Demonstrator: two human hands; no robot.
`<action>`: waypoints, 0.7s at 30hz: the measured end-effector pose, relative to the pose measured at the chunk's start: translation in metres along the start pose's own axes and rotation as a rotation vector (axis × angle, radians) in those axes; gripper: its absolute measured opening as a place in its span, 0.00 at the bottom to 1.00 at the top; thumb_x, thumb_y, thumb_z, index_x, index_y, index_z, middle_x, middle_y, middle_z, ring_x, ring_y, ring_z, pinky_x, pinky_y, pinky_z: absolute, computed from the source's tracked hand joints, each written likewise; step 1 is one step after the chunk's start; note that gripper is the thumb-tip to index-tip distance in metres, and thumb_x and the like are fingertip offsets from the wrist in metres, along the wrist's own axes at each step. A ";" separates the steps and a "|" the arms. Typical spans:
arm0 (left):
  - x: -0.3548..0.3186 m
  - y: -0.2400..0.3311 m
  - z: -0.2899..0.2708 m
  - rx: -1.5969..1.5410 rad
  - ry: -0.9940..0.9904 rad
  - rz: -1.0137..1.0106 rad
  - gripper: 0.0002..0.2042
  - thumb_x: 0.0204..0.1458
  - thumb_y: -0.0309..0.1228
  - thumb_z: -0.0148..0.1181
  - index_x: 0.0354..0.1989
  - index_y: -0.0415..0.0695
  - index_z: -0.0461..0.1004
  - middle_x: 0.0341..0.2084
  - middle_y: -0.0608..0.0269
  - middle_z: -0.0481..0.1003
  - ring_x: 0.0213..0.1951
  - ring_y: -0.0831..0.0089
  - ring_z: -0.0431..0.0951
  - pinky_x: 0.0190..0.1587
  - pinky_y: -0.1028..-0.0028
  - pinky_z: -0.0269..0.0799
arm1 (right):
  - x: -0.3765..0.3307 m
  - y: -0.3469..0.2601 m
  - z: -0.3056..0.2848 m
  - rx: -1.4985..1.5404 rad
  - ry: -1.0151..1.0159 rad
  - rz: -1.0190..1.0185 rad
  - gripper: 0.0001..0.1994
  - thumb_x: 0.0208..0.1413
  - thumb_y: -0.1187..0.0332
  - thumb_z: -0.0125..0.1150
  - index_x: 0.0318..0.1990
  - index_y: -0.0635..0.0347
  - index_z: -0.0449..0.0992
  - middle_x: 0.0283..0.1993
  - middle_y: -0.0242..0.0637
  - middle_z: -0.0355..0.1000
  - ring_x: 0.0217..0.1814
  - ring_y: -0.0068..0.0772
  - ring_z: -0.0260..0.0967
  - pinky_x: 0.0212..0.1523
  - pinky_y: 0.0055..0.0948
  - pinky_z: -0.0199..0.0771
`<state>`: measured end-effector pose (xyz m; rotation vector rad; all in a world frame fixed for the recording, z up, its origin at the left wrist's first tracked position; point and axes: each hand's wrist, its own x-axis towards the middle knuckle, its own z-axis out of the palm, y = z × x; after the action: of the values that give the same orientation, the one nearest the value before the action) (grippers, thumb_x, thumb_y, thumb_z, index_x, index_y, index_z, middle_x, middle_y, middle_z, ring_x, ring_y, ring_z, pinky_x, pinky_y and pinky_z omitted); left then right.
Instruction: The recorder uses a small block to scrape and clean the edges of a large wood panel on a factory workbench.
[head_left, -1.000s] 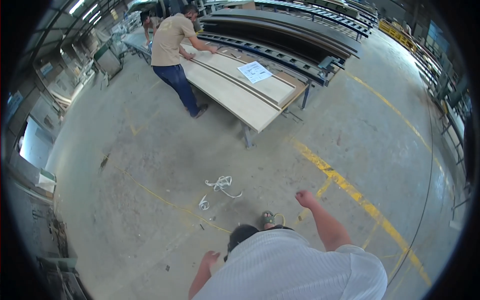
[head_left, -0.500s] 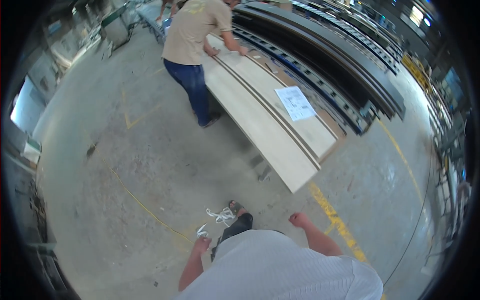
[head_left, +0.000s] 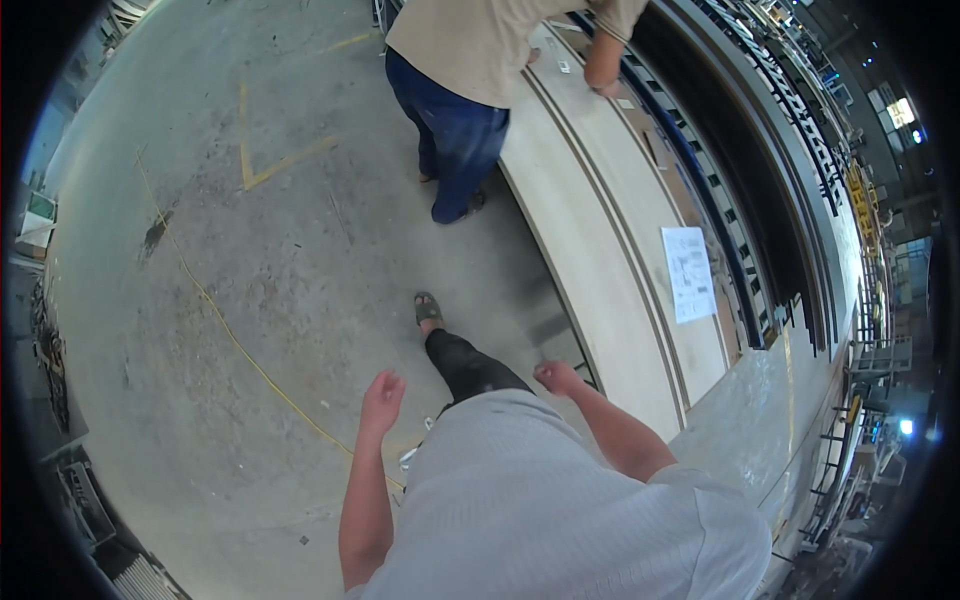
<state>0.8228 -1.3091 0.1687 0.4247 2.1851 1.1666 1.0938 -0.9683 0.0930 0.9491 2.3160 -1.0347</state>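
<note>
My left hand (head_left: 382, 400) hangs in the air over the floor, its fingers loosely bent and apart, holding nothing. Beside the near part of the table's long edge is my right hand (head_left: 557, 378), its fingers curled in with nothing seen in them. Closest to that hand is a long pale panel (head_left: 600, 270) lying on the table, with dark strips running along it. A printed sheet of paper (head_left: 688, 275) rests on the panel's right part.
A co-worker (head_left: 450, 120) in a beige shirt and blue trousers leans over the panel's far part. Dark long profiles (head_left: 770, 170) are stacked beyond the table. A yellow cord (head_left: 240, 345) runs across the floor at left. White strapping (head_left: 408, 458) lies partly hidden by my body.
I have stepped forward along the panel's left side, and the table and co-worker are nearer. The view has turned left and down. The strapping is now mostly covered by my body.
</note>
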 end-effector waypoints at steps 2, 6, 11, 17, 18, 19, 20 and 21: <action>0.024 -0.080 -0.043 0.135 -0.031 -0.324 0.24 0.57 0.41 0.59 0.56 0.37 0.69 0.43 0.45 0.78 0.50 0.55 0.77 0.52 0.64 0.71 | 0.067 -0.079 -0.037 0.060 0.062 0.070 0.17 0.56 0.55 0.58 0.46 0.56 0.79 0.41 0.47 0.78 0.46 0.48 0.76 0.48 0.37 0.74; 0.015 -0.180 -0.156 0.313 -0.113 -0.829 0.30 0.54 0.48 0.59 0.54 0.32 0.72 0.53 0.39 0.73 0.58 0.45 0.71 0.60 0.56 0.66 | 0.189 -0.196 -0.103 0.005 -0.049 -0.007 0.18 0.56 0.54 0.58 0.48 0.55 0.79 0.43 0.46 0.78 0.49 0.48 0.76 0.50 0.38 0.74; 0.129 -0.103 -0.271 0.117 -0.069 -0.901 0.19 0.57 0.42 0.58 0.44 0.35 0.77 0.39 0.44 0.79 0.43 0.50 0.79 0.46 0.58 0.73 | 0.299 -0.288 -0.155 0.064 -0.019 0.104 0.17 0.57 0.54 0.58 0.48 0.53 0.79 0.45 0.44 0.78 0.49 0.49 0.75 0.50 0.40 0.74; 0.411 -0.059 -0.416 0.528 -0.456 -0.386 0.21 0.57 0.44 0.58 0.48 0.37 0.75 0.37 0.45 0.79 0.40 0.51 0.80 0.43 0.59 0.74 | 0.426 -0.375 -0.152 0.100 0.004 0.263 0.18 0.56 0.53 0.55 0.50 0.51 0.79 0.52 0.45 0.75 0.55 0.52 0.72 0.54 0.45 0.72; 0.467 -0.039 -0.444 0.501 -0.439 -0.381 0.22 0.57 0.44 0.58 0.49 0.37 0.74 0.37 0.44 0.79 0.40 0.51 0.80 0.43 0.59 0.74 | 0.431 -0.392 -0.147 0.105 -0.020 0.330 0.18 0.56 0.52 0.57 0.47 0.51 0.79 0.50 0.44 0.77 0.53 0.51 0.73 0.53 0.45 0.72; 0.510 -0.015 -0.480 0.468 -0.358 -0.400 0.22 0.56 0.45 0.58 0.49 0.37 0.74 0.37 0.44 0.79 0.41 0.51 0.80 0.43 0.59 0.74 | 0.458 -0.424 -0.151 0.098 -0.065 0.331 0.18 0.55 0.51 0.58 0.45 0.51 0.80 0.48 0.43 0.78 0.50 0.50 0.74 0.53 0.45 0.73; 0.575 -0.043 -0.514 0.314 -0.155 -0.668 0.24 0.56 0.46 0.58 0.51 0.36 0.73 0.40 0.41 0.78 0.45 0.47 0.78 0.48 0.56 0.72 | 0.485 -0.456 -0.153 0.139 -0.048 0.282 0.17 0.55 0.52 0.58 0.44 0.51 0.81 0.47 0.43 0.78 0.50 0.50 0.74 0.52 0.44 0.73; 0.644 -0.050 -0.558 0.764 -0.139 -0.140 0.24 0.57 0.46 0.58 0.52 0.36 0.73 0.44 0.39 0.77 0.49 0.47 0.76 0.51 0.56 0.70 | 0.497 -0.486 -0.158 0.188 -0.030 0.260 0.17 0.55 0.52 0.58 0.44 0.51 0.81 0.47 0.43 0.78 0.50 0.50 0.74 0.52 0.43 0.74</action>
<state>-0.0290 -1.3419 0.1229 0.6254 2.4219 0.1788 0.3874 -0.8791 0.1186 1.2592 2.0293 -1.1598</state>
